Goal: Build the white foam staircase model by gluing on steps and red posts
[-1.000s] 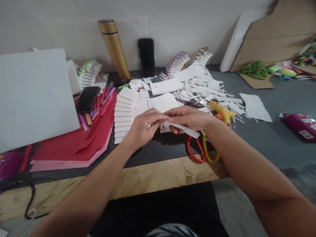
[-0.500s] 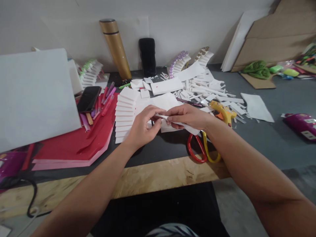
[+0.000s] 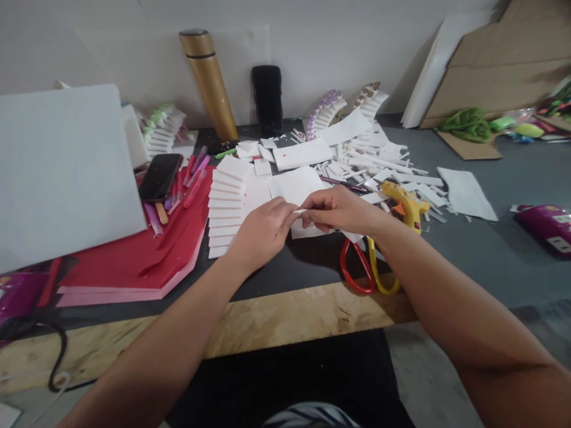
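My left hand (image 3: 265,229) and my right hand (image 3: 336,208) meet above the middle of the table, fingertips pinched together. Between them is a thin white strip (image 3: 352,236), mostly hidden by my fingers; its wider end shows below my right palm. Just left of my left hand, several white pieces are joined in a stepped, fan-like row (image 3: 225,205). White sheets (image 3: 297,183) lie beyond my fingertips. Under my right wrist are scissors (image 3: 357,270) with one red and one yellow handle loop. A yellow glue gun (image 3: 405,205) rests beyond my right forearm.
White offcuts (image 3: 361,157) are heaped at the back. A gold bottle (image 3: 209,86) and a black case (image 3: 266,100) stand by the wall. Red sheets (image 3: 134,255), a phone (image 3: 160,177) and a large white board (image 3: 66,172) occupy the left. Cardboard (image 3: 504,65) leans at right.
My left hand has turned over the strip, fingers closing in to meet my right fingertips. The strip, plainly visible before, is now mostly covered.
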